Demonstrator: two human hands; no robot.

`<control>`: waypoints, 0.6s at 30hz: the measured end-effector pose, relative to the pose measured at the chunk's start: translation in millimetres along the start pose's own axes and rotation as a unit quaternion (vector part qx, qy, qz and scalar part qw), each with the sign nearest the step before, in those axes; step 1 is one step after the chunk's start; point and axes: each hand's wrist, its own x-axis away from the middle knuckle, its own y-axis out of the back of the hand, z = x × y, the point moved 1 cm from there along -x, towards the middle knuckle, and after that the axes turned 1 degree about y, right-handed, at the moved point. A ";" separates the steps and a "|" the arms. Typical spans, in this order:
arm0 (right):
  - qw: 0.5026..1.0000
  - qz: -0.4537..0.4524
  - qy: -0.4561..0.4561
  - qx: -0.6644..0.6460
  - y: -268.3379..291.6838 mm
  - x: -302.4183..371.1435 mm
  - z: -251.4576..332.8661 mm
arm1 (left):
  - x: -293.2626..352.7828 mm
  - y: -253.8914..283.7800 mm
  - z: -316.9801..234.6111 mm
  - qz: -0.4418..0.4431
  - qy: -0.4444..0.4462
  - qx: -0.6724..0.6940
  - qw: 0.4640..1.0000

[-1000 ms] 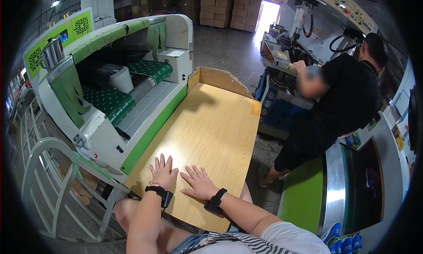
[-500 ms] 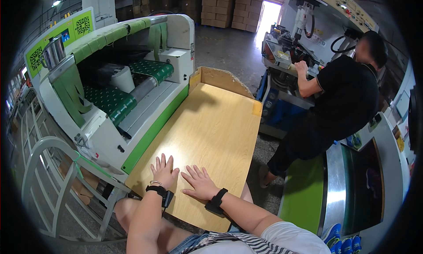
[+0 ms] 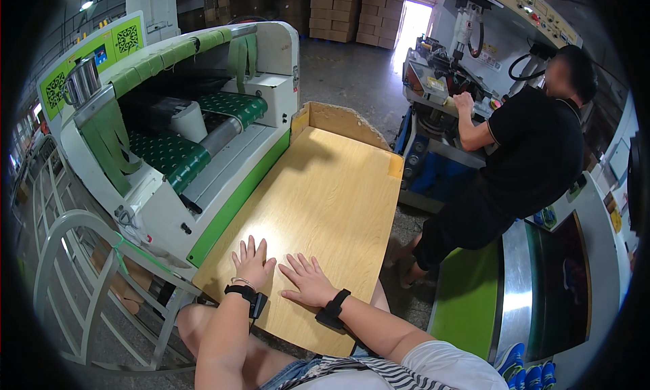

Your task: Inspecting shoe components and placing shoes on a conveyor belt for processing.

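The wood-grain tabletop [image 3: 335,204] lies ahead of the person, between the belt machine [image 3: 164,229] on the left and the co-worker [image 3: 538,149] on the right. On its near half, the left hand [image 3: 252,265] and right hand [image 3: 309,282] rest palm down, holding nothing, fingers spread apart on each, a small gap between the 2. Resting well here probably means loose wrists, even weight and fingers kept off the green belt [image 3: 169,158] at left. Far off stand stacked brown cartons [image 3: 332,12]; near right, blue shoes [image 3: 509,359].
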 end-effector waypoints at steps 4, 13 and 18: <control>1.000 -0.001 -0.001 -0.001 0.3 0.1 -0.1 | -0.2 0.2 -0.6 0.000 -0.001 0.001 1.000; 1.000 0.004 -0.002 0.001 0.7 0.4 -0.4 | 0.4 0.8 -1.1 -0.001 -0.004 0.002 1.000; 1.000 0.002 -0.002 0.005 0.1 0.4 -0.8 | 0.7 1.0 -1.5 0.000 -0.003 -0.002 1.000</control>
